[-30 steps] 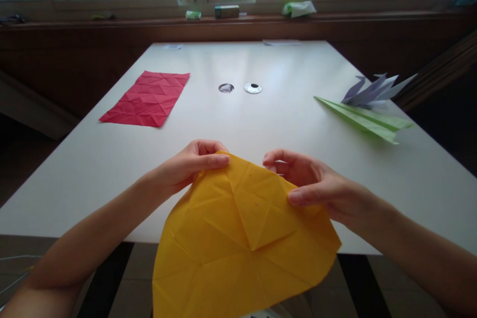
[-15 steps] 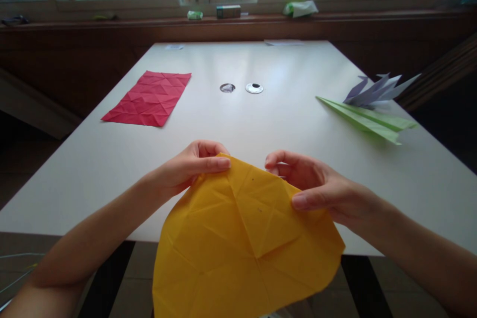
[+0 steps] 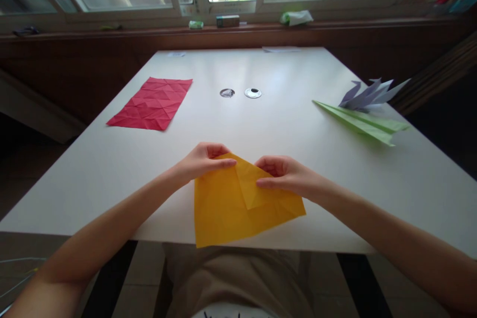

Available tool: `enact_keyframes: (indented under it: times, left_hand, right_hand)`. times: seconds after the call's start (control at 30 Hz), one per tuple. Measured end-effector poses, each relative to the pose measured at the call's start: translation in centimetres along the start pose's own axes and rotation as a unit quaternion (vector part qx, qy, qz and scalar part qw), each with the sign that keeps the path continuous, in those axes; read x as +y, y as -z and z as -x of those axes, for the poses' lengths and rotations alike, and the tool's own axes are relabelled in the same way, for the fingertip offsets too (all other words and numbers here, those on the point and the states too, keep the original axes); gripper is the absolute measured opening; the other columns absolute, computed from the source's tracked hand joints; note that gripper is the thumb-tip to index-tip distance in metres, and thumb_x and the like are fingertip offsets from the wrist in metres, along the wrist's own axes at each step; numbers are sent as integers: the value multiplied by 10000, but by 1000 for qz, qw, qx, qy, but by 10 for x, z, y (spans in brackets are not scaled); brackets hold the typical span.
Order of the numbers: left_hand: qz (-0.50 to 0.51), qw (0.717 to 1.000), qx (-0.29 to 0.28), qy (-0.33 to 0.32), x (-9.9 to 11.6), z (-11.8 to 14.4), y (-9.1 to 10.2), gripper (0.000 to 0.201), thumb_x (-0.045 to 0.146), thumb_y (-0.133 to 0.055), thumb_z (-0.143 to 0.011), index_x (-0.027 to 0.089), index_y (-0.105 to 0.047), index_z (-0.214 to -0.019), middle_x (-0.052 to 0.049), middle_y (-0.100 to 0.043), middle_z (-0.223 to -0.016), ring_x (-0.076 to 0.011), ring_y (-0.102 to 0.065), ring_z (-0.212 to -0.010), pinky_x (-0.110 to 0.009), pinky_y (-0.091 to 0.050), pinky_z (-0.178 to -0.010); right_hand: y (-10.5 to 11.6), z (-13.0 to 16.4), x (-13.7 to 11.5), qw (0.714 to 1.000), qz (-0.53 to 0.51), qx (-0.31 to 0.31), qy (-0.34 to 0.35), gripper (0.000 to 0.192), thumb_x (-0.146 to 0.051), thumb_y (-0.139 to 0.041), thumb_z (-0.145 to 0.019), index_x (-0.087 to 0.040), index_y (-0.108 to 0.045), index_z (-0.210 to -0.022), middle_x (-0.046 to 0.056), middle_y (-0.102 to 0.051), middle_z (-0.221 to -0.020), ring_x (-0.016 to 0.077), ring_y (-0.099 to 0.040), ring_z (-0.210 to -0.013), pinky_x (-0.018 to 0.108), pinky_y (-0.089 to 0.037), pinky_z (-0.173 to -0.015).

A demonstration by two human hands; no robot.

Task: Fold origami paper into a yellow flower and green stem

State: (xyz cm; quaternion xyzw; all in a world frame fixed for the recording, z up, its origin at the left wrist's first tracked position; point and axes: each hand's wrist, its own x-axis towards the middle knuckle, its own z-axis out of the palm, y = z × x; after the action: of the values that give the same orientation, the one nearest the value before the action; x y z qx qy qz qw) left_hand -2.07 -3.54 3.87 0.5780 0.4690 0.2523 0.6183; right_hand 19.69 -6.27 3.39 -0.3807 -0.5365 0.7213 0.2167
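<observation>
A creased yellow sheet of paper [image 3: 223, 203] is held between my two hands, over the near edge of the white table. My left hand [image 3: 203, 161] pinches its upper left edge, thumb on top and fingers behind. On the upper right edge, my right hand [image 3: 286, 174] grips the same sheet, the thumb lying on its face and the fingers curled at the back. A crease line runs down from between the hands, with a folded-looking flap under the right thumb. The underside of the sheet is hidden.
On the white table [image 3: 276, 129] a creased red sheet of paper [image 3: 154, 104] lies at left. A green paper plane [image 3: 363, 124] and purple folded paper pieces [image 3: 367, 95] sit at right. Two round cable holes are farther back. A small box [image 3: 228, 21] stands on the windowsill.
The yellow paper has moved away from me, up over the table edge, and looks smaller. My right hand has shifted left, closer to my left hand, and closed on the sheet.
</observation>
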Motion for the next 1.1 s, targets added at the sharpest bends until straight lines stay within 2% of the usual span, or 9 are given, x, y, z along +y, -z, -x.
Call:
enact_keyframes:
  times: [0.2,0.33,0.43,0.6,0.77,0.93,1.0,1.1]
  left_hand:
    - [-33,999,27,-11,-11,-5,-1,361,452,-653,-600,148,-626,-793,-39,-652,-771,-157,-598,-690,-253,-464,-597]
    - [-113,982,112,-101,-19,-10,-1,365,457,-637,-617,156,-625,-823,-48,-644,-851,-166,-583,-785,-264,-461,-684]
    - [-151,969,141,-137,-21,-11,-1,371,465,-622,-633,165,-621,-852,-56,-636,-898,-170,-572,-832,-271,-455,-728]
    - [-162,964,146,-150,-21,-10,-1,372,478,-600,-652,168,-612,-858,-59,-629,-919,-173,-566,-850,-275,-457,-737]
    - [-155,965,145,-152,-23,-12,-2,353,475,-594,-663,173,-617,-844,-48,-635,-889,-164,-569,-821,-269,-456,-726]
    - [-171,974,83,-126,-23,-11,-5,323,462,-575,-688,164,-613,-805,-24,-637,-781,-147,-573,-717,-235,-445,-620]
    - [-198,968,80,-133,-24,-11,-6,305,456,-548,-714,161,-607,-767,-16,-631,-749,-140,-566,-686,-234,-439,-603]
    - [-265,941,121,-173,-26,-12,-5,258,418,-527,-747,170,-598,-756,-13,-630,-752,-143,-565,-699,-259,-445,-651]
  right_hand:
    - [8,-5,8,997,66,34,15,248,-289,-635,-669,-173,-577,-880,12,-637,-777,167,-611,-759,268,-487,-645]
    - [10,-9,13,992,98,80,21,256,-274,-634,-670,-182,-571,-900,10,-641,-771,151,-608,-708,249,-480,-602]
    - [12,-11,15,987,117,111,19,257,-267,-636,-667,-180,-570,-900,9,-641,-748,145,-604,-684,241,-475,-583]
    - [13,-11,13,987,119,111,14,267,-266,-628,-668,-180,-566,-913,21,-645,-781,151,-604,-710,248,-475,-600]
    - [11,-10,14,984,141,110,27,270,-281,-625,-661,-186,-557,-904,2,-625,-729,141,-589,-674,231,-449,-571]
    - [5,-8,17,975,190,97,57,264,-266,-600,-676,-188,-536,-921,-27,-567,-664,112,-539,-621,207,-395,-536]
    - [2,-6,16,966,225,105,69,258,-267,-576,-696,-187,-534,-937,-38,-533,-633,98,-504,-587,200,-365,-514]
    - [1,-5,15,948,281,122,89,237,-259,-531,-728,-190,-536,-955,-53,-472,-587,83,-448,-551,193,-325,-491]
